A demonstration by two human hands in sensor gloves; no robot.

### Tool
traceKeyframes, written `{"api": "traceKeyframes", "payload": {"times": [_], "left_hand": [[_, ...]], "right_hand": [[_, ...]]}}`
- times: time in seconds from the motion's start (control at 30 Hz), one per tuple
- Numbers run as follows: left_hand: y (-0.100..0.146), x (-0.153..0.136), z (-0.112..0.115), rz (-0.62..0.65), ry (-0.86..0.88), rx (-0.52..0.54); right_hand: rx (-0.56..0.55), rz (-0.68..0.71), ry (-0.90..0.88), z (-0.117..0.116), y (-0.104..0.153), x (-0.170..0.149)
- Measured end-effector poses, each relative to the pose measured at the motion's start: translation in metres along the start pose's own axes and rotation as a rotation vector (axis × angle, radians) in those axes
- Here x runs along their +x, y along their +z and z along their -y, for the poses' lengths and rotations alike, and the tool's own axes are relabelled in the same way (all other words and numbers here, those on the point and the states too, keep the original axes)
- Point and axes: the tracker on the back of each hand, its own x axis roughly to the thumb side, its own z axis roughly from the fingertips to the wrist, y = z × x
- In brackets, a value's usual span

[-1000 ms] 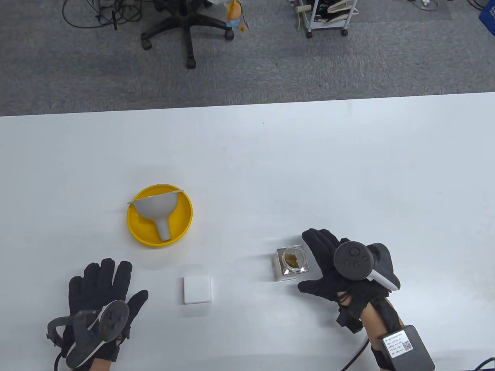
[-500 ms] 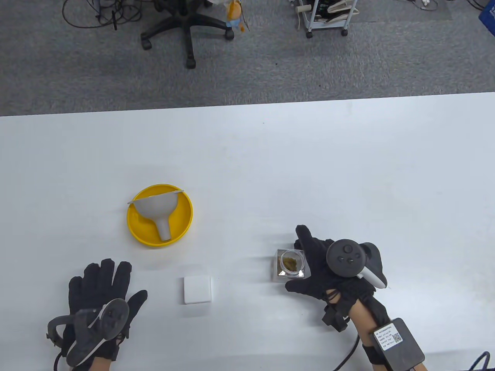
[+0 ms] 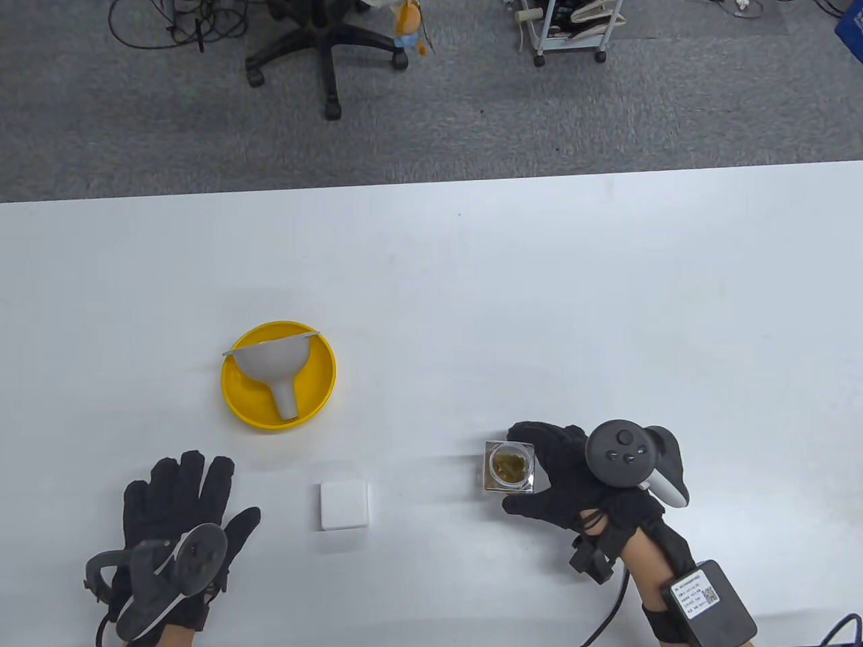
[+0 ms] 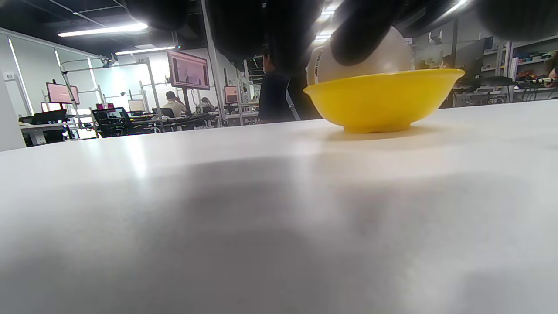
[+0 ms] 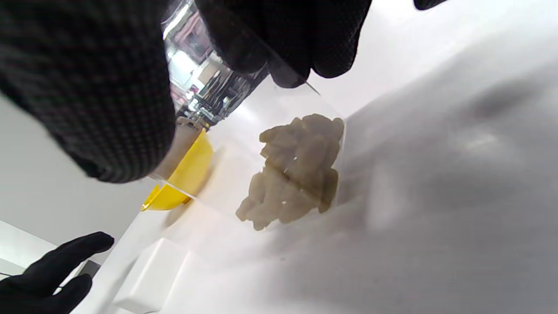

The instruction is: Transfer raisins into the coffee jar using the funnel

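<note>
A square clear jar [image 3: 509,468] with raisins [image 3: 510,466] in its bottom stands open on the white table. My right hand [image 3: 556,472] grips it from the right, fingers and thumb around its sides. The right wrist view shows the raisins [image 5: 294,168] through the clear wall and my fingers [image 5: 279,39] on the jar. A grey funnel [image 3: 273,371] lies on its side in a yellow bowl [image 3: 317,397] at the left; both show in the left wrist view, bowl [image 4: 383,102] and funnel [image 4: 370,61]. My left hand [image 3: 179,502] rests flat on the table, fingers spread, holding nothing.
A white square lid [image 3: 344,505] lies flat between my hands; it also shows in the right wrist view [image 5: 150,274]. The table's far edge [image 3: 431,185] runs across the middle of the view, with an office chair [image 3: 323,47] and a cart [image 3: 570,30] on the floor beyond.
My right hand moved in from beside the jar and closed its fingers and thumb around it. The jar shifted slightly. My left hand stayed in place.
</note>
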Motion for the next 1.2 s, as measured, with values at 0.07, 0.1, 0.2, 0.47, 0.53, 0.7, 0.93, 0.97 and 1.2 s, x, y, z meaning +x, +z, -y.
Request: {"api": "traceKeyframes", "payload": {"times": [0.07,0.1,0.2,0.47,0.53,0.7,0.93,0.97,1.2], "left_hand": [[0.0,0.0,-0.001,0.014,0.024,0.004],[0.0,-0.001,-0.002,0.019,0.051,0.006],[0.0,-0.002,-0.006,0.023,0.079,0.009],[-0.004,0.03,-0.023,0.146,0.153,-0.018],[-0.009,0.051,-0.023,0.226,0.2,-0.083],[-0.019,0.099,-0.014,0.326,0.224,-0.273],[-0.031,0.141,-0.005,0.377,0.099,-0.389],[-0.033,0.145,-0.003,0.381,0.079,-0.401],[-0.042,0.153,0.009,0.386,0.039,-0.419]], "right_hand": [[-0.015,0.008,-0.01,0.004,0.004,0.001],[-0.017,0.012,-0.015,0.007,0.007,0.001],[-0.04,0.022,-0.035,0.013,0.013,0.001],[-0.069,0.033,-0.047,0.021,0.02,-0.005],[-0.069,0.036,-0.042,0.022,0.023,-0.006],[-0.076,0.032,-0.048,0.025,0.027,-0.009],[-0.081,0.029,-0.029,0.025,0.03,-0.01],[-0.081,0.03,-0.027,0.024,0.03,-0.01],[-0.075,0.039,-0.024,0.023,0.03,-0.009]]}}
